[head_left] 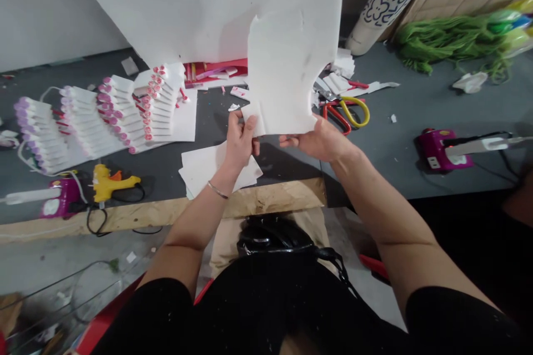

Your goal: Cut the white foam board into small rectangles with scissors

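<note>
A white sheet with uneven, cut-out edges is held up over the table between my two hands. My left hand pinches its lower left corner, thumb on top, where a small white flap or separate piece lies against it; I cannot tell which. At the lower right corner, my right hand grips the sheet with its fingers underneath. Below my left wrist lie a few white sheets. Just beyond my right hand are scissors with red and yellow handles.
Fanned rows of white sticks with pink and purple tips lie at left, near a yellow glue gun. Purple power sockets sit at both sides. A white bottle and green yarn stand back right. Another person's arm shows at far right.
</note>
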The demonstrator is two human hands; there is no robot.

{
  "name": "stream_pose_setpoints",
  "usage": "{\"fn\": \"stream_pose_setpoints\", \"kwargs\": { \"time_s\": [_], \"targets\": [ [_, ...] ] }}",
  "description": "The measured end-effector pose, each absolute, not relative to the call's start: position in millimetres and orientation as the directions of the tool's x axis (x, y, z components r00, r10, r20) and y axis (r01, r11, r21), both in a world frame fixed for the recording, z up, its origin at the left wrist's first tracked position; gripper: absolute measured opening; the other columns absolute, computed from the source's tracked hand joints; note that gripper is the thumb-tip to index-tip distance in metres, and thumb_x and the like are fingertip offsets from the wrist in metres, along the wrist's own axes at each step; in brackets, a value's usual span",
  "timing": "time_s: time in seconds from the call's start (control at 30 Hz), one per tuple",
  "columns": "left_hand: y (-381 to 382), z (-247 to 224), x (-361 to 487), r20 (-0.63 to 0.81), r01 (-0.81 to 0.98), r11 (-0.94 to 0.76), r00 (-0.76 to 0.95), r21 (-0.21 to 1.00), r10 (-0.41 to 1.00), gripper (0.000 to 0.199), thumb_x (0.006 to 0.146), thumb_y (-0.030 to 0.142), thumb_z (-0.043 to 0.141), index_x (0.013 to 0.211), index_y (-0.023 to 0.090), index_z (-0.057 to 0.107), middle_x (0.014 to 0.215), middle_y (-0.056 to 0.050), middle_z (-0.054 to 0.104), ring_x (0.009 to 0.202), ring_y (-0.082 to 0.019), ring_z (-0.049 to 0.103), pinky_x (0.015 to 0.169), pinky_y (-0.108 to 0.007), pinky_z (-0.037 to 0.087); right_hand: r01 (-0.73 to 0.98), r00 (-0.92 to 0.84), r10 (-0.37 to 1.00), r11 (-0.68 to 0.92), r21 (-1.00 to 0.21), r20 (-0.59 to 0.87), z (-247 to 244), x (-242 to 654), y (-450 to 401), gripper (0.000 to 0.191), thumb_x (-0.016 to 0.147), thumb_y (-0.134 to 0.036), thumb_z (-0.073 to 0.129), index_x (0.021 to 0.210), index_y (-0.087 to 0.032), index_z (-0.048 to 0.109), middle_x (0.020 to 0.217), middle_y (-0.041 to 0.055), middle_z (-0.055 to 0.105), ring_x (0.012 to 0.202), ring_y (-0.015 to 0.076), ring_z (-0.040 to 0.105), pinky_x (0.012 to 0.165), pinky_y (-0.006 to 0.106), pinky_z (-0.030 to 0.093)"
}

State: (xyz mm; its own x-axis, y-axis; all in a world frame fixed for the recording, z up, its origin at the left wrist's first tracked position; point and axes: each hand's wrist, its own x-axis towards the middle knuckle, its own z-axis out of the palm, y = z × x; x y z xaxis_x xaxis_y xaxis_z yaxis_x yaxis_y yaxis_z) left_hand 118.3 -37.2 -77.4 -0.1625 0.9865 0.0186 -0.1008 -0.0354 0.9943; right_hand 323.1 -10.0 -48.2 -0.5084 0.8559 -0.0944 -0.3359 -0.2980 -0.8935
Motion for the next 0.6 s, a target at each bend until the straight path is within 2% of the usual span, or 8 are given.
{"fn": "stream_pose_setpoints", "kwargs": {
  "time_s": [0.07,0.13,0.23,0.3,0.4,0.53,0.6],
  "targets": [
    [-36.4,-79.6,119.5,0.054,-0.087,-0.071,-0.183,0.994,0.982,0.058,0.092,0.082,0.069,0.104,0.03,0.045,0.062,0.01,0.051,0.036,-0.008,0.048,0.04,-0.025,0.036,-0.357,-0.448,0.888,-0.279,-0.891,-0.099,-56.7,304.1,-16.0,0.07,0.055,-0.074,0.1,0.099,-0.024,0.076,0.095,0.0049,0.08,0.087,0.0221,0.077,0.075,0.037,0.068],
    [-37.4,-79.4,119.8,0.104,-0.026,-0.112,-0.2,0.993,0.974,0.06,0.092,0.084,0.068,0.103,0.029,0.046,0.067,0.007,0.052,0.044,-0.01,0.052,0.046,-0.027,0.041,-0.347,-0.307,0.942,-0.245,-0.905,-0.137,-68.1,283.4,-18.1,0.062,0.057,-0.07,0.1,0.088,-0.025,0.072,0.085,0.0023,0.076,0.077,0.0193,0.073,0.068,0.034,0.066],
    [-39.5,-74.6,116.6,0.242,0.135,-0.211,-0.281,0.968,0.929,0.061,0.091,0.085,0.066,0.097,0.028,0.047,0.081,0.001,0.06,0.068,-0.017,0.065,0.063,-0.031,0.052,-0.376,-0.134,0.981,-0.179,-0.909,-0.137,-81.2,263.3,-13.7,0.059,0.062,-0.073,0.096,0.083,-0.025,0.068,0.071,-0.0009,0.069,0.063,0.0159,0.066,0.057,0.032,0.06],
    [-39.6,-69.9,112.8,0.306,0.18,-0.257,-0.343,0.949,0.888,0.057,0.096,0.083,0.06,0.097,0.028,0.047,0.091,-0.003,0.065,0.082,-0.019,0.068,0.073,-0.034,0.056,-0.391,-0.079,0.989,-0.147,-0.909,-0.126,-85.1,261.2,-9.5,0.061,0.062,-0.074,0.095,0.087,-0.025,0.067,0.072,-0.0009,0.069,0.06,0.0154,0.065,0.051,0.03,0.056],
    [-38.5,-65.1,108.9,0.319,0.144,-0.286,-0.344,0.947,0.883,0.053,0.1,0.081,0.054,0.1,0.029,0.047,0.094,-0.003,0.065,0.076,-0.017,0.065,0.072,-0.033,0.055,-0.376,-0.091,0.986,-0.165,-0.912,-0.141,-86.5,268.6,-7.2,0.064,0.063,-0.073,0.095,0.093,-0.025,0.065,0.079,0.0014,0.072,0.063,0.0182,0.07,0.045,0.03,0.051],
    [-39.0,-64.9,109.3,0.389,0.208,-0.346,-0.219,0.915,0.895,0.067,0.086,0.093,0.062,0.089,0.028,0.046,0.08,0.001,0.049,0.065,-0.014,0.05,0.065,-0.032,0.049,-0.347,-0.165,0.974,-0.207,-0.915,-0.158,-85.7,279.6,-8.4,0.062,0.066,-0.07,0.093,0.098,-0.025,0.065,0.082,0.0029,0.074,0.064,0.0196,0.071,0.041,0.029,0.049],
    [-39.8,-65.7,109.6,0.383,0.211,-0.346,-0.171,0.914,0.908,0.067,0.088,0.094,0.057,0.088,0.027,0.049,0.08,0.0,0.049,0.065,-0.015,0.049,0.063,-0.033,0.048,-0.333,-0.182,0.971,-0.21,-0.919,-0.156,-85.0,282.9,-7.6,0.06,0.066,-0.069,0.093,0.095,-0.025,0.065,0.078,0.0024,0.073,0.06,0.0188,0.07,0.04,0.029,0.048]
  ]
}}
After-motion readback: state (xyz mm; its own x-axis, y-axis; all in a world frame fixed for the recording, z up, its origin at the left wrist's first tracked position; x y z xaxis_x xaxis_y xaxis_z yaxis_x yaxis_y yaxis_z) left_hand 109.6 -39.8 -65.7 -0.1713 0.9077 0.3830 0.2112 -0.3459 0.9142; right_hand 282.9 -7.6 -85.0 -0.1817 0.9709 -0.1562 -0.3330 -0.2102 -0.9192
